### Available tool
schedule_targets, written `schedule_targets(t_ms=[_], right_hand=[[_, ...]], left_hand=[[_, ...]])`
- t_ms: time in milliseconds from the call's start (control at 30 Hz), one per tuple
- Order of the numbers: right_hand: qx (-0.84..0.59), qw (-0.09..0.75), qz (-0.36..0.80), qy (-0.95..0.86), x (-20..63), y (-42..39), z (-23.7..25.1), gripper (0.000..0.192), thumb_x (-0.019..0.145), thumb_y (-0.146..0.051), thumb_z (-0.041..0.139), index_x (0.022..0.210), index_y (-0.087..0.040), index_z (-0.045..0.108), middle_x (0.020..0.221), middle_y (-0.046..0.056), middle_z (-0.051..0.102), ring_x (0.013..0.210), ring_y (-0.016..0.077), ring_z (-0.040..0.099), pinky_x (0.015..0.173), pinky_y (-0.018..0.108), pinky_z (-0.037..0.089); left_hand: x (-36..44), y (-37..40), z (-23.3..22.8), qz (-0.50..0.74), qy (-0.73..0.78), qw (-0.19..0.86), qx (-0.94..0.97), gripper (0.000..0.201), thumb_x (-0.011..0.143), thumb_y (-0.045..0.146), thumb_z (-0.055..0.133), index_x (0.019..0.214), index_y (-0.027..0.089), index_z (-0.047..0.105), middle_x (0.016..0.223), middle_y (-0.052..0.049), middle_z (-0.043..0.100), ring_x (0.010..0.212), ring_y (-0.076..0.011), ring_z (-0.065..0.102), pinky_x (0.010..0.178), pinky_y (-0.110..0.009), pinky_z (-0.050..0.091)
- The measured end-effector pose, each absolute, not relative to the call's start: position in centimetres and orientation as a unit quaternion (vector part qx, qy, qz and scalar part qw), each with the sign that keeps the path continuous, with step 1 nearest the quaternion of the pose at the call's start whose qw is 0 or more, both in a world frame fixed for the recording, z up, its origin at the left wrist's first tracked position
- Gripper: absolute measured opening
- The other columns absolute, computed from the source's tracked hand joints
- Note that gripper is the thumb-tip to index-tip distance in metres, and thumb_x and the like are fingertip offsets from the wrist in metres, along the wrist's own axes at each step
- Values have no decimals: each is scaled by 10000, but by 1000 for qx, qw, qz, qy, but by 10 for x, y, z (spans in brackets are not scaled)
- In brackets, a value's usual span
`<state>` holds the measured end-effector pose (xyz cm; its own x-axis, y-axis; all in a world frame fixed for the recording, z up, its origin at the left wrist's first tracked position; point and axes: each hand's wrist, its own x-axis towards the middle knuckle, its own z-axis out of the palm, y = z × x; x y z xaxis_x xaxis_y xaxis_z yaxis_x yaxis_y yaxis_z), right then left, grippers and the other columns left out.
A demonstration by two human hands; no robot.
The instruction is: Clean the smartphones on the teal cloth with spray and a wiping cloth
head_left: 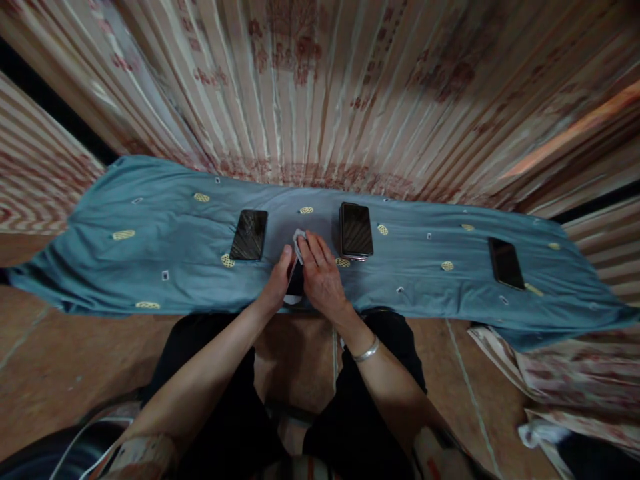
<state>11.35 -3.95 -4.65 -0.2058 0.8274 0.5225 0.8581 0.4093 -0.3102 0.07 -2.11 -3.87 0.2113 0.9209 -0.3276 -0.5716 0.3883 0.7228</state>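
My left hand [278, 279] grips the left edge of a phone [295, 283], its thumb lying along the side. The phone has a dark screen and a white lower end, and is partly covered by my hands. My right hand [321, 272] presses a small pale cloth [299, 244] against the phone's upper part, fingers held together over it. To the left of my hands a black phone [249, 235] lies flat. On the right, close to my right hand, is a stack of phones [356, 230] with a dark screen on top.
A blue-green cloth [165, 250] with yellow patterns covers the long narrow table. Farther right lies another dark phone [506, 263]. Behind the table hangs a patterned curtain [320, 113]. My knees are under the front edge, above a brown tiled floor [455, 393].
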Motion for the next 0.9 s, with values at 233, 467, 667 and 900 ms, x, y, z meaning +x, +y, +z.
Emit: schedule_targets(t_ms=[233,467,667,900], right_hand=[[-552,313,-12,-773,115,-37,-48,595,977,-65,347,1571,-91,334,1586,179,439,1524,262,327,1219,481,380],[-565,334,-11,-754,120,-33,-55,632,953,-50,313,1584,-91,296,1554,180,480,1500,249,376,1212,496,395],[-569,341,16,-748,127,-29,-57,611,954,-55,308,1565,-56,324,1531,190,506,1475,250,417,1216,493,392],[-587,354,64,-725,127,-29,-63,575,999,-119,289,1566,-22,301,1512,233,516,1405,262,511,1174,482,437]], left_hand=[[-1,-25,-33,474,371,765,226,486,929,515,587,1261,183,713,1059,-78,793,1156,-285,688,935,-364,564],[-1,-26,-24,452,378,769,247,521,905,570,594,1150,141,759,980,-100,801,1080,-299,718,918,-366,559],[-3,-25,-16,432,368,790,232,560,936,589,529,1124,113,758,915,-111,799,972,-281,749,862,-346,576],[-6,-25,-8,430,375,794,208,567,936,606,519,1145,130,746,911,-110,799,904,-290,763,813,-360,597]])
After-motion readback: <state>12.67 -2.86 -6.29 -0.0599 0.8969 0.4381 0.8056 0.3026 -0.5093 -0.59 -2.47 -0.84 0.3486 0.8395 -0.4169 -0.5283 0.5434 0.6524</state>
